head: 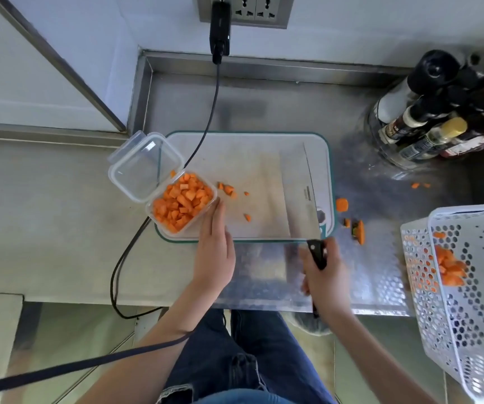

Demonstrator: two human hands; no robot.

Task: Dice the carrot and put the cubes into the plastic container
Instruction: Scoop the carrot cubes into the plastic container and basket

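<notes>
My right hand [324, 275] is curled tight round the black handle of the cleaver [300, 196], whose broad blade lies flat on the cutting board [252, 158] ahead of my knuckles; there is small print on the blade, too blurred to read. My left hand [216, 252] is open, fingers straight, the tips resting against the near corner of the plastic container [181, 204]. That container sits just beyond my left fingertips on the board's left end, heaped with carrot cubes [182, 199], its clear lid [143, 166] hinged back. A few loose cubes [229, 189] lie between my hands. Right of the cleaver, carrot ends [342, 205] rest on the surface [60, 228]. Further right stands a white basket [468, 287] with carrot pieces; beyond, bottles [427, 126] with unreadable labels
</notes>
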